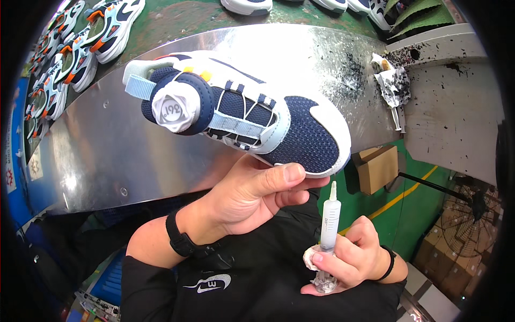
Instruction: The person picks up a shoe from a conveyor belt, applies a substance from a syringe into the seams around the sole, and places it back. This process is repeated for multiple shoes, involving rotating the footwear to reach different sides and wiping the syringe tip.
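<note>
Navy mesh and white overlays make up the sneaker (252, 115), which is held up in the air above a shiny metal table (107, 155), its toe pointing to the right and its opening stuffed with a wad of white paper (173, 106). The left hand (252, 196) grips the sneaker from below, the thumb pressed along the white edge of the sole near the toe and the other fingers curled underneath it. Just below the toe, the tip of a clear plastic syringe (330, 217) points upward, close to the sole edge but apart from it. The right hand (348, 257) is wrapped around the lower part of the syringe, its fingers closed on the barrel and plunger together with a small crumpled piece of white tissue (311, 258). A black band sits on each wrist. Farther out, the right end of the table is spattered with black specks, where a stained rag (394, 86) lies. Rows of similar sneakers (80, 48) sit on the green surface beyond the table, and a cardboard box (377, 167) stands on the green floor to the right.
</note>
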Available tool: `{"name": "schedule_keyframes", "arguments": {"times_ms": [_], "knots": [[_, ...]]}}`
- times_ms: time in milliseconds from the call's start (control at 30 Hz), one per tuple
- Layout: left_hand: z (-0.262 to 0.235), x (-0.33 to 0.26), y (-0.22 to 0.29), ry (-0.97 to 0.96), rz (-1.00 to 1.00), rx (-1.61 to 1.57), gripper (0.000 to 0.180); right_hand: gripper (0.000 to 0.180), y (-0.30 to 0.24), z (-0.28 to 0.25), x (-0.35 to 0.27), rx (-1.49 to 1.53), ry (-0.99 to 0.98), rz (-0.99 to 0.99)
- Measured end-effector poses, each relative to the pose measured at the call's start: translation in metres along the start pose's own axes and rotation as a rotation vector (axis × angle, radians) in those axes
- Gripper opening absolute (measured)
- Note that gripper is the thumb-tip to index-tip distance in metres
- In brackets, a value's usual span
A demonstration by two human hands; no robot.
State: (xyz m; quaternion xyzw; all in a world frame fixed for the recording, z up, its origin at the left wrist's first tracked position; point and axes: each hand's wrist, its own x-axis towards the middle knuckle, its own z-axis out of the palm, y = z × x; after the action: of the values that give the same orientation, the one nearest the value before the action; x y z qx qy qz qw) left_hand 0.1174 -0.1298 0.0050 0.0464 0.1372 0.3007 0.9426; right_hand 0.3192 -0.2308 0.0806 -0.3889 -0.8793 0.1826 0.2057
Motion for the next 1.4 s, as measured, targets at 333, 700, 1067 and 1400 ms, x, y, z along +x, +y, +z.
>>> {"name": "schedule_keyframes", "arguments": {"times_ms": [333, 700, 1067, 1400], "knots": [[-0.001, -0.003, 0.003, -0.009, -0.039, -0.012, 0.041, 0.051, -0.001, -0.001, -0.007, 0.031, 0.048, -0.012], [-0.030, -0.086, 0.002, 0.169, -0.102, -0.005, 0.050, 0.116, 0.061, 0.015, -0.015, 0.641, 0.250, 0.461], [-0.043, -0.090, -0.004, 0.130, -0.076, 0.014, 0.049, 0.072, 0.014, -0.003, 0.010, 1.120, 0.150, 0.248], [-0.040, -0.093, 0.016, 0.042, -0.134, 0.508, 0.035, 0.063, 0.009, 0.006, 0.031, 1.235, 0.095, 0.317]]}}
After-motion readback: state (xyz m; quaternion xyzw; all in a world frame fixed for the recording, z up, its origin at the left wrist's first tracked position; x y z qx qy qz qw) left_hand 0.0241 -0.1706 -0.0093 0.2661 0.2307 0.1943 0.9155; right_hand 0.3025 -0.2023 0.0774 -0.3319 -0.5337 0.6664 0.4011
